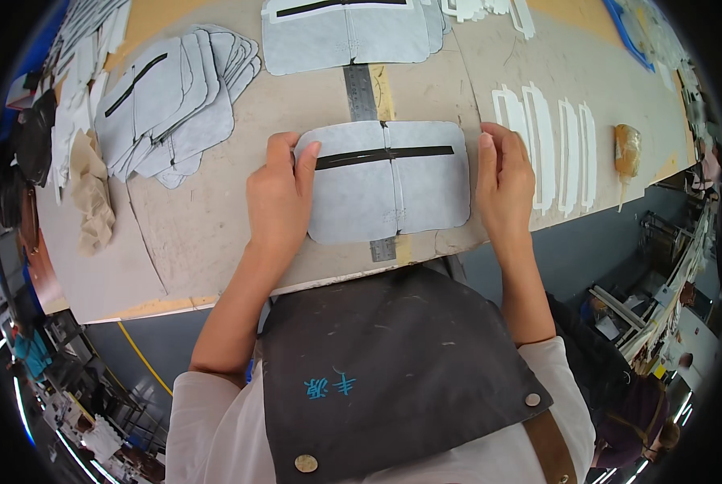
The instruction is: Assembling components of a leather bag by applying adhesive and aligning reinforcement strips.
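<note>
On my feed, the grey panel [425,192] is over a ruler [362,93] near the desk's [203,250] front edge, the left hand [278,194] pinching its left side. The right hand [508,177] curls loosely just beside the opposite edge; whether its fingertips meet, I cannot tell

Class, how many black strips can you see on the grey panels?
3: one strip on the panel between left hand and right hand, one on the left pile, one on the top-edge panel. More may be hidden underneath.
</note>
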